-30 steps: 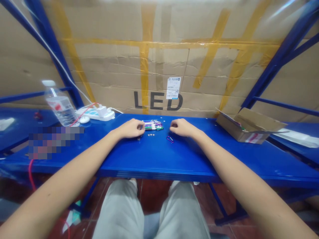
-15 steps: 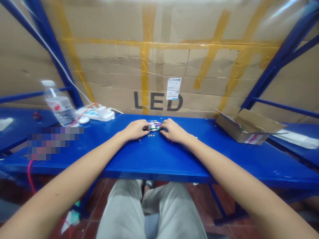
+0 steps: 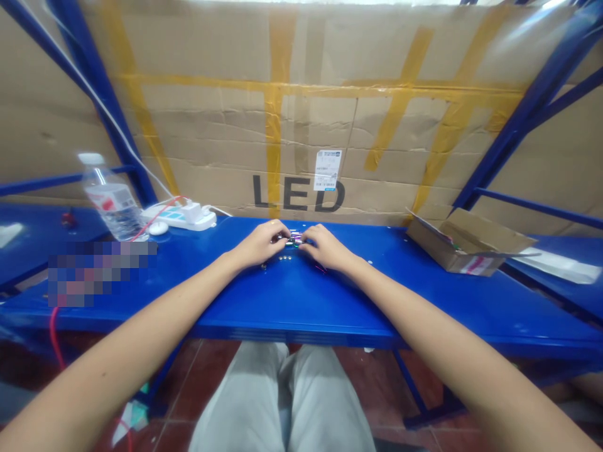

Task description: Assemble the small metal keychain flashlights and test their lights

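Observation:
On the blue table (image 3: 292,301), my left hand (image 3: 260,243) and my right hand (image 3: 327,246) face each other with their fingertips close together. Both are closed in a pinch around a small shiny metallic piece (image 3: 293,240), mostly covered by the fingers, so its kind cannot be told. Just behind it lie slim shiny coloured pieces (image 3: 296,232), partly hidden by the hands. Several tiny gold-coloured bits (image 3: 284,258) rest in front of the fingers. One more small bit (image 3: 264,267) lies under my left wrist, and a thin pink piece (image 3: 320,269) lies beneath my right hand.
At the left stand a water bottle (image 3: 110,198) and a white power strip (image 3: 188,216) with cables, near a blurred-out patch. An open cardboard box (image 3: 471,245) sits at the right. Behind the table rises a large taped cardboard sheet (image 3: 217,144) between blue posts.
My left hand has lifted slightly and its fingers have come closer to my right hand, covering more of the shiny pieces. My knees have drawn together under the table.

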A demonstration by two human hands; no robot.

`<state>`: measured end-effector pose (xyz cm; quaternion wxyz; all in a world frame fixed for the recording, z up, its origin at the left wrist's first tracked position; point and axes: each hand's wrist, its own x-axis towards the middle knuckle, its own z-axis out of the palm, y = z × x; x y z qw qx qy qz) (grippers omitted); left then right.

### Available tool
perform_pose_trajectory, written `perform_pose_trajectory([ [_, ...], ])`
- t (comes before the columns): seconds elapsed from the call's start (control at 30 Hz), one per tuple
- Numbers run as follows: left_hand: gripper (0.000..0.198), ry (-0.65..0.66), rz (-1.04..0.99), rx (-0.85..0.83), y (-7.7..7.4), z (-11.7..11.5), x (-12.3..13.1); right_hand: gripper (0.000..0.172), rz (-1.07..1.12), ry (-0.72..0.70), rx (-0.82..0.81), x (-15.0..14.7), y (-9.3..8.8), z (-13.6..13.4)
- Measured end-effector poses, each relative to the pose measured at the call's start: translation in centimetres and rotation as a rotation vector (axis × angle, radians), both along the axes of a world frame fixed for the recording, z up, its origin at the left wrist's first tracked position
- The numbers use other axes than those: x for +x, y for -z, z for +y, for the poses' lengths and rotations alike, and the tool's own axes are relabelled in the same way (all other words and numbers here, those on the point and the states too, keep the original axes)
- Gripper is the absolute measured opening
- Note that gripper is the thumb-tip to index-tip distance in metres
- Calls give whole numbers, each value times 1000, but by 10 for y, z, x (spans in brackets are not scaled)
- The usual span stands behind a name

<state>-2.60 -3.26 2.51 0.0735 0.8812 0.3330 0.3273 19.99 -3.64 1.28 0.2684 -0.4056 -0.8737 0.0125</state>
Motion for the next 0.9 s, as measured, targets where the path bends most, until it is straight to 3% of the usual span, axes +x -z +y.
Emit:
perform_pose_trajectory([
  [0.13, 15, -9, -16, 27, -1, -5, 4, 10, 164, 15, -156, 2, -8, -4],
  [0.23, 23, 46, 42, 28, 2, -7, 6, 12, 194, -23, -180, 0, -9, -9],
  [0.37, 21, 47, 136, 81, 6, -7, 7, 16, 139, -124, -135, -4, -8, -12],
  [0.63, 23, -73, 264, 106, 9, -11, 11, 15, 9, -67, -27, -4, -7, -13],
  [0.9, 27, 38, 162, 13, 11, -7, 13, 20, -74, -34, 63, -6, -3, -11],
])
